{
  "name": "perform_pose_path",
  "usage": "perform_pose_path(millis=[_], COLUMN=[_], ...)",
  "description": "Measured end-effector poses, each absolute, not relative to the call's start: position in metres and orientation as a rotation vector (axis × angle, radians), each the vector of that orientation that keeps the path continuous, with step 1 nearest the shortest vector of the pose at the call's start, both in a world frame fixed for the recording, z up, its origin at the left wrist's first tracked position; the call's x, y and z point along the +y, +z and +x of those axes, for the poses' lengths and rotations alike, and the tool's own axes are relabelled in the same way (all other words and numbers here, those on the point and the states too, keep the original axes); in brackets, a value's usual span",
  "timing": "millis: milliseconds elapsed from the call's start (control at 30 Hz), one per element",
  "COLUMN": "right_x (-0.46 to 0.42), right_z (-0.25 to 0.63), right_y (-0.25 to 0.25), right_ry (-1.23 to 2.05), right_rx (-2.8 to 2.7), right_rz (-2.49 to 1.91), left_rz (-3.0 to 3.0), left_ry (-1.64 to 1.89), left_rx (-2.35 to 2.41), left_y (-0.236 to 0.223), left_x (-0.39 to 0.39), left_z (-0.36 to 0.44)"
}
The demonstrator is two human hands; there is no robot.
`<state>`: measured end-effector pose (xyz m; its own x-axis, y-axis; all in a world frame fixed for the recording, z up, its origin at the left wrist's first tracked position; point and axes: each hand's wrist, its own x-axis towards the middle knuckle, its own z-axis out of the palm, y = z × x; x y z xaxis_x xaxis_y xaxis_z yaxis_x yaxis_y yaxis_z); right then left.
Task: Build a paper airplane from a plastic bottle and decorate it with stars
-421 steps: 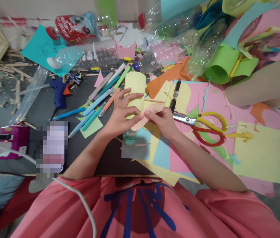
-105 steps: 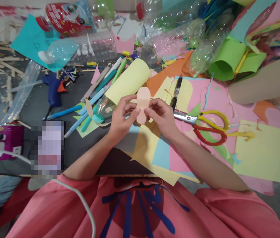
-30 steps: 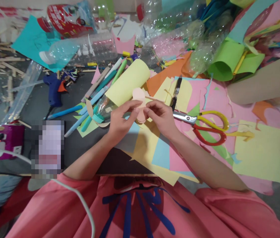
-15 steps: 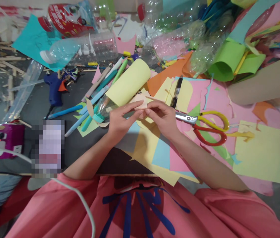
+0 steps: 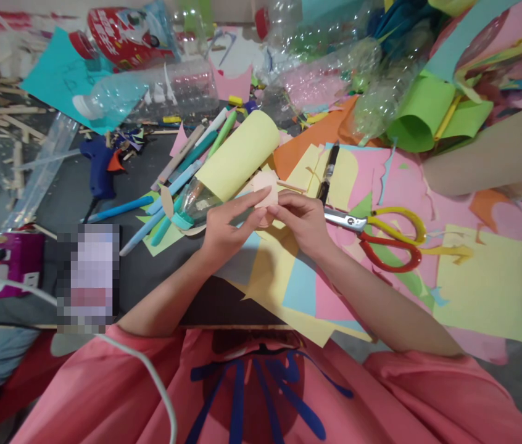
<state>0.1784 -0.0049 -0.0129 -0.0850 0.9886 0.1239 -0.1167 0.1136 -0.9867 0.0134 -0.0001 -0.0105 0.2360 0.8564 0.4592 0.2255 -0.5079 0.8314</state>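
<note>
Between the fingertips of both hands is a small pale pink paper piece [image 5: 266, 185] with a wavy upper edge. My left hand [image 5: 231, 223] pinches its left side, thumb and forefinger pressed on it. My right hand [image 5: 302, 217] grips the lower right of the same piece with thumb and forefinger. Just beyond lies a plastic bottle wrapped in pale yellow paper [image 5: 242, 154], its green cap toward the lower left. Large scissors [image 5: 372, 231] with yellow and red handles rest right of my right hand, and a black pen [image 5: 330, 169] lies above them.
Coloured paper sheets [image 5: 487, 290] cover the right side. Several markers [image 5: 187, 154], a blue glue gun [image 5: 99, 166] and a phone [image 5: 92, 271] are on the left. Clear bottles [image 5: 163, 89] lie along the back. Another person's arm [image 5: 487, 154] reaches in from the right.
The pink paper piece now stands more upright between my fingers, showing more of its face. Both hands stay in nearly the same place.
</note>
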Motion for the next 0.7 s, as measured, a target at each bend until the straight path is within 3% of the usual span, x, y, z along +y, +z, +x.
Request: perform_pose_path(millis=[700], right_x=[-0.0088], right_z=[0.1777], right_y=[-0.0121], right_ry=[1.114], right_rx=[-1.298], right_rz=[-1.017], left_rz=[1.616], left_ry=[1.163], left_rx=[1.077], left_y=[-0.0079], left_x=[-0.0048], left_z=[0.0156])
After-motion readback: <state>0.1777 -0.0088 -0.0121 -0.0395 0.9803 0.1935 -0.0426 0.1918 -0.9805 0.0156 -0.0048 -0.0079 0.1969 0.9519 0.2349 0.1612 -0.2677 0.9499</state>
